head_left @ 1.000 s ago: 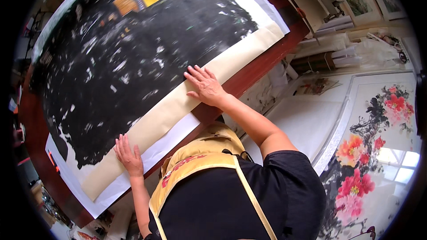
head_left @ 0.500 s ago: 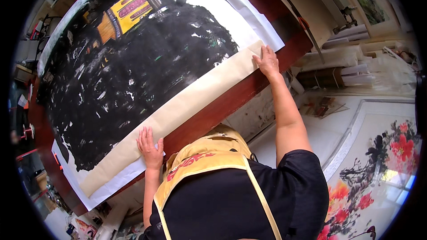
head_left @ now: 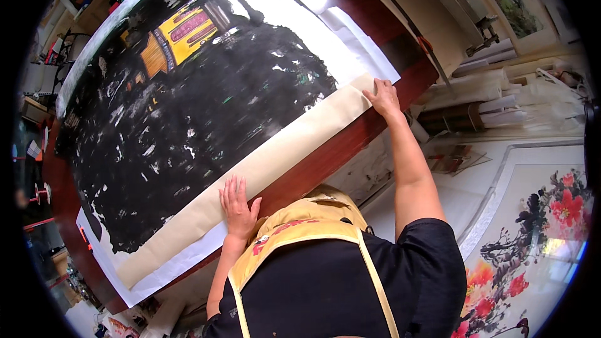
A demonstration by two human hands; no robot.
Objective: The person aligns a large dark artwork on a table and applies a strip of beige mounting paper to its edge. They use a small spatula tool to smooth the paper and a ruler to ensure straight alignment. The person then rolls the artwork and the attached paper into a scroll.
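Note:
A large black painting point(head_left: 206, 119) with a yellow and brown motif lies on the red-brown table. Along its near edge runs a long cream paper roll or folded strip point(head_left: 288, 150); I cannot tell which. My left hand point(head_left: 239, 213) rests on the strip left of its middle, fingers spread and flat. At the strip's right end my right hand point(head_left: 383, 99) lies with fingers stretched over the edge and the thumb apart. White paper point(head_left: 188, 251) shows under the strip at the lower left.
The table's bare wooden edge point(head_left: 325, 156) runs along my side. To the right, rolled papers point(head_left: 501, 103) fill a shelf. A framed flower painting point(head_left: 526, 244) stands at the lower right. Tools and clutter point(head_left: 44, 194) lie beyond the table's left side.
My left hand has slid right along the cream strip, toward its middle. My right hand stays at the right end, its fingers slightly shifted. The whole view has moved a little.

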